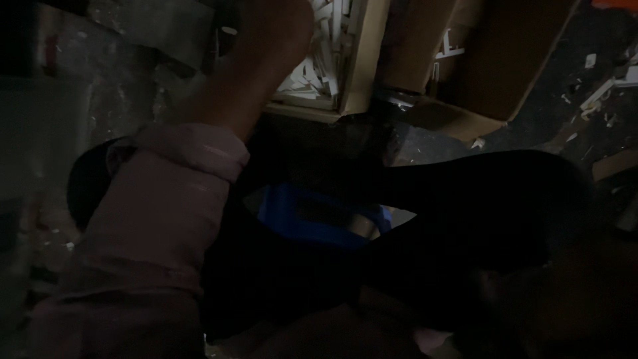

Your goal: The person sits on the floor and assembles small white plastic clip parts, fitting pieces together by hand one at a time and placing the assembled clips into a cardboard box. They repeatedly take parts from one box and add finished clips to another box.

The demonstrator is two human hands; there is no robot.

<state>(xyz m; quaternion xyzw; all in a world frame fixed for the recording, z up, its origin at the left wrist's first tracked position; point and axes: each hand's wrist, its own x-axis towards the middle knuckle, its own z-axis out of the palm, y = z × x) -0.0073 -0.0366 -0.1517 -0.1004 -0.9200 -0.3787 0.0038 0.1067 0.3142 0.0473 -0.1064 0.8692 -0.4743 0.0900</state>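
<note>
Pink cloth fills the near left: our left sleeve (166, 219), rolled at the cuff, with the bare forearm (256, 66) running up and far toward a cardboard box (355, 60). The left hand itself passes out of the top edge, so we cannot tell whether it is open or closed. The box holds a heap of thin white strips (319, 60), just right of the forearm. A second, larger cardboard box (505, 60) stands to the right, its flaps open. More white scraps (598, 93) lie scattered on the dark floor (551, 113) at far right. Room is tight: our dark-clad legs (465, 213) crowd the middle, and between them shows a blue plastic stool (312, 216). Our right hand is not visible.
</note>
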